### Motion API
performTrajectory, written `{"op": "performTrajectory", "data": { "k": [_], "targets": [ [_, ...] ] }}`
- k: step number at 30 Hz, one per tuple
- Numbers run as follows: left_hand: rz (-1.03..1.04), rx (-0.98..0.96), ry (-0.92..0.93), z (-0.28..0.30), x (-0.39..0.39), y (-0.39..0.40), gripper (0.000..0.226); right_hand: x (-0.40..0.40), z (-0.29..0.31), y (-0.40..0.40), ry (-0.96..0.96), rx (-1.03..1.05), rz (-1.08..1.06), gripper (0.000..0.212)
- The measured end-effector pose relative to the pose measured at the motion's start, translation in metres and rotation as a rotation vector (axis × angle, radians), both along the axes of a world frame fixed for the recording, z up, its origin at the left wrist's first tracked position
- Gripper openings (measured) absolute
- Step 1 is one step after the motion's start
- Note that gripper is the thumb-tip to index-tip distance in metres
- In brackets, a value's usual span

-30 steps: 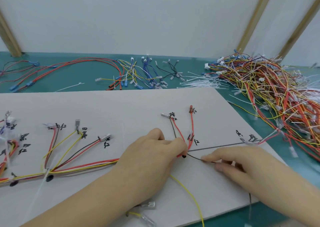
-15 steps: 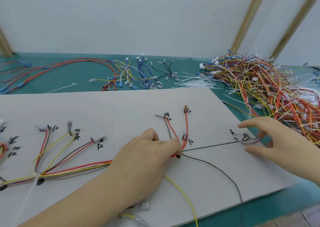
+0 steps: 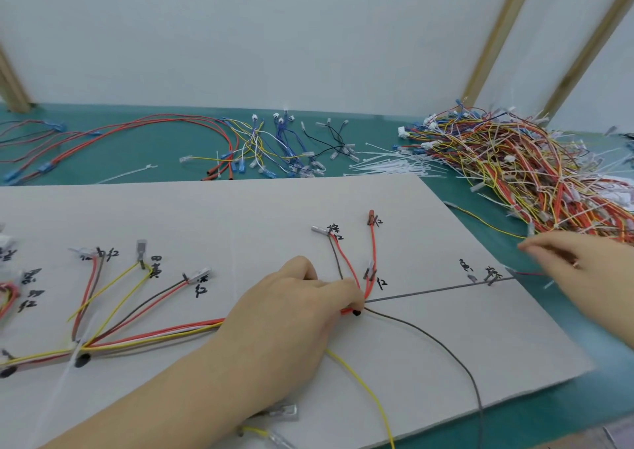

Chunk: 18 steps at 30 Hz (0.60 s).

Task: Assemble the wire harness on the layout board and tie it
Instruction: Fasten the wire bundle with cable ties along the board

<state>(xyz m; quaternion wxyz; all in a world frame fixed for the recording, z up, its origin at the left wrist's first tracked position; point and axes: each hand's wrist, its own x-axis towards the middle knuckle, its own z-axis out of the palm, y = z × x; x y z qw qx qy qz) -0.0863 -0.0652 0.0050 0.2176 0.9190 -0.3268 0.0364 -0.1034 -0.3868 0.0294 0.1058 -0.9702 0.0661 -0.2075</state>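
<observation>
Pinning the wire bundle (image 3: 164,335) at the layout board's (image 3: 240,215) centre, the left hand (image 3: 295,311) should press steadily; the right hand (image 3: 590,270), fingers loose and holding nothing, reaches toward the wire pile (image 3: 521,167) at two o'clock.

Both forearms are bare; no sleeves or gloves are worn. The left hand (image 3: 302,314) is unadorned. On the right hand (image 3: 583,266), blurred at the right of the frame, a small reddish mark is seen.
</observation>
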Motion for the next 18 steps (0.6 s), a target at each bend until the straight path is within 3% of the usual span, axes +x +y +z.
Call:
{"op": "performTrajectory", "data": {
  "k": [2,6,9,11,14,18],
  "targets": [
    [0.002,-0.010,0.003,-0.001,0.001,-0.001,0.033,-0.021,0.015,0.030,-0.106,0.067,0.107,0.010],
    [-0.016,-0.032,0.005,0.001,0.000,0.000,0.033,-0.045,0.009,0.085,0.310,0.030,0.328,0.039],
    [-0.017,-0.037,0.003,0.002,-0.001,0.001,0.033,-0.045,0.002,0.095,0.379,0.002,0.407,0.014],
    [-0.009,-0.033,-0.003,0.002,-0.001,0.000,0.032,-0.043,0.006,0.097,0.332,0.088,0.410,0.014],
    [0.002,-0.034,0.009,0.001,-0.001,0.000,0.032,-0.037,0.020,0.092,0.372,0.445,0.356,0.017],
    [-0.006,-0.028,0.007,0.002,0.000,0.000,0.033,-0.023,0.027,0.057,0.415,0.454,0.239,0.017]
  ]
}}
